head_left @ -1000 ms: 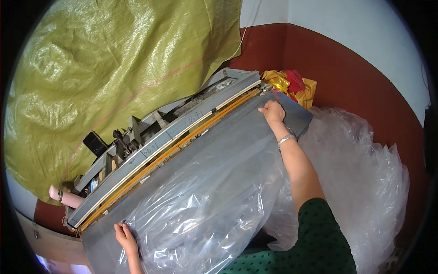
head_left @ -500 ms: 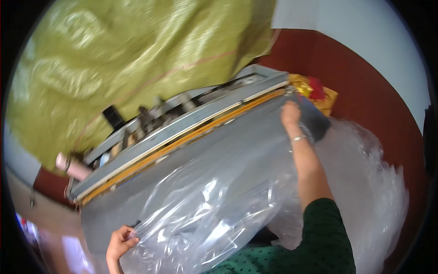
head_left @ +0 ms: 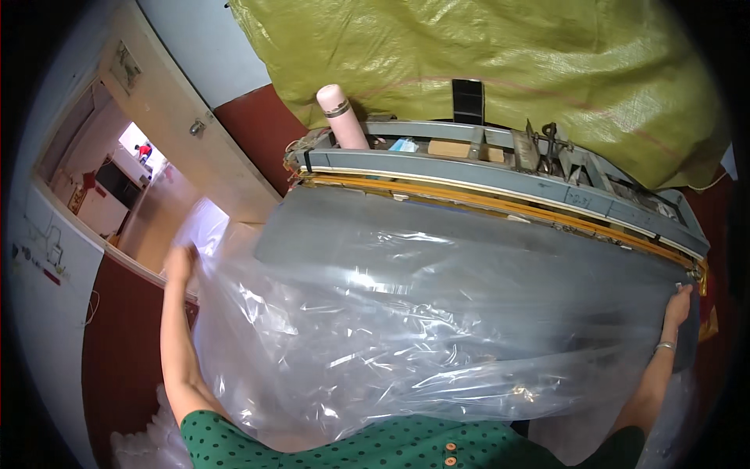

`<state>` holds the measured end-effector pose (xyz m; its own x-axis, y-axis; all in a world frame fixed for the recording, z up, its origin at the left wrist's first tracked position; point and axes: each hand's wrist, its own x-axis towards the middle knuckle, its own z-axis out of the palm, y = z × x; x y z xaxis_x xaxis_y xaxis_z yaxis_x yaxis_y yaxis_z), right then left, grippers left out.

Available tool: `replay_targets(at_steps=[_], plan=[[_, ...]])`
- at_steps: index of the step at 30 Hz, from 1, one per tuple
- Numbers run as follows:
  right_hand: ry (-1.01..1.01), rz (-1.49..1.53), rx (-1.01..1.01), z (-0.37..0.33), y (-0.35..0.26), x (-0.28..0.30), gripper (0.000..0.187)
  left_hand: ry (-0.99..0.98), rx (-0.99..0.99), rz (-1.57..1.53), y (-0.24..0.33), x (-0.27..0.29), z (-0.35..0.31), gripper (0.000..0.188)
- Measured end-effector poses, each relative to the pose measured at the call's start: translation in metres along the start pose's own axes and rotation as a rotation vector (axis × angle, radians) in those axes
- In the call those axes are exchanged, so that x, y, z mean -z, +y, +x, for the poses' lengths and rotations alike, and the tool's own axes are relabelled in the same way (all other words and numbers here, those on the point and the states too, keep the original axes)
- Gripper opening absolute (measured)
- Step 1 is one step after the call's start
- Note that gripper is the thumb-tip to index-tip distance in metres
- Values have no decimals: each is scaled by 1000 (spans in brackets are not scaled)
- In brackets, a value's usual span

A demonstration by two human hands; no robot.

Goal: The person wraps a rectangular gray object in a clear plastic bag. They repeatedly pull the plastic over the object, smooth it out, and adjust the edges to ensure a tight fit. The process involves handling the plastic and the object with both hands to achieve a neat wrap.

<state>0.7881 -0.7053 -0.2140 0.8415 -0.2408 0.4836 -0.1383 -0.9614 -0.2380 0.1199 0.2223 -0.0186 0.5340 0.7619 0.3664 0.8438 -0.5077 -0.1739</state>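
A wide clear plastic sheet [head_left: 312, 336] lies in loose folds across a grey padded surface [head_left: 367, 211] and over my lap. My left hand [head_left: 181, 264], slightly blurred, is closed on the sheet's left edge, raised out past the left end of the surface. At the far right, my right hand [head_left: 678, 306] pinches the sheet near the surface's right end, close beside a long grey metal frame [head_left: 469, 168]. Orange-yellow strips [head_left: 453, 199] run along the frame's near side. Between my hands the sheet is spread wide, wrinkled and shiny.
In the frame's top trough stand a pink bottle [head_left: 342, 117], scissors [head_left: 551, 144] and small items. A dark phone-like slab [head_left: 468, 102] leans behind, against a yellow-green woven tarp [head_left: 562, 47]. An open door [head_left: 187, 117] is at left. More plastic [head_left: 144, 438] lies lower left.
My view has swung left, bringing the doorway in. My left hand has moved outward and up, drawing the sheet wider. My right hand stays at the surface's right end.
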Motion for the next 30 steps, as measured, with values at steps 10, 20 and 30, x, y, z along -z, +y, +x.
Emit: replay_targets(at_steps=[10, 20, 30], plan=[[-16, -177, -159, 21, 141, 19, 29, -144, -581, -467, 217, -59, -13, 51], [62, -108, -151, 2, 178, 0, 32, -70, -637, -675, 275, -84, -49, 42], [205, 641, -153, 12, 241, 35, 32, 10, -414, -761, 313, -98, -21, 24]])
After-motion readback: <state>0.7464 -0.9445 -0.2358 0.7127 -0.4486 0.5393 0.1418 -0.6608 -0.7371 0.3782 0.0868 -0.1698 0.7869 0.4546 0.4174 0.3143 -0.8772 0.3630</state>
